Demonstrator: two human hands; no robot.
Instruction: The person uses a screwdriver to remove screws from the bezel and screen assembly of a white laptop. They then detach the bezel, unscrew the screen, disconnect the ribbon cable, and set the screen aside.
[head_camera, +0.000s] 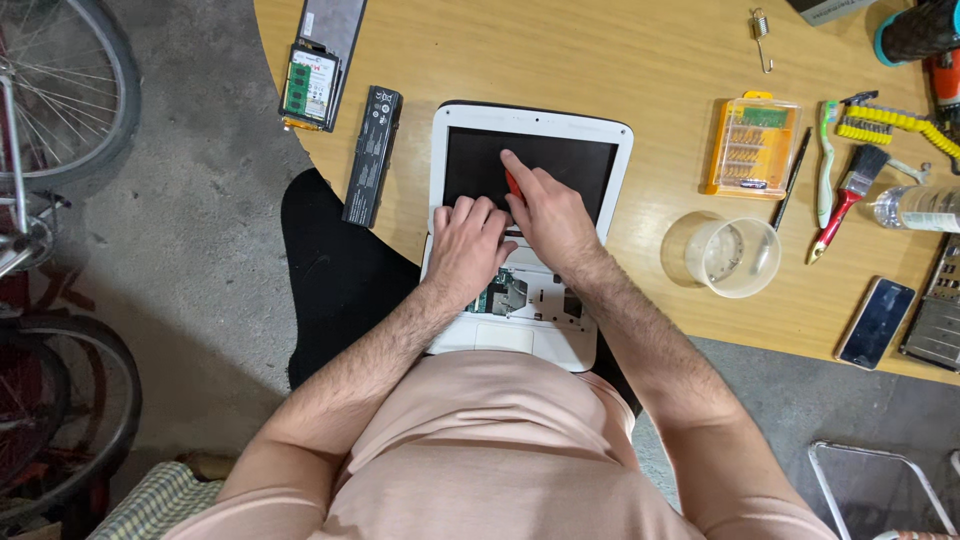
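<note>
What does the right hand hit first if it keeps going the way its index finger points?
The right hand points up-left across the white laptop's dark screen. Straight on, it would likely meet the white screen bezel near the top-left corner first, then bare wooden table. Depth is unclear.

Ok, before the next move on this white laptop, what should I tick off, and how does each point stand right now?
1. Left hand steadies the white laptop at the hinge: ok.
2. Right hand grips the red tool: ok.
3. Tool tip seated at the hinge: cannot tell, fingers hide it.
4. Internals exposed, keyboard area open: ok.
5. Clear cup within reach, right of the laptop: ok.
6. Black battery out, lying to the left: ok.
</note>
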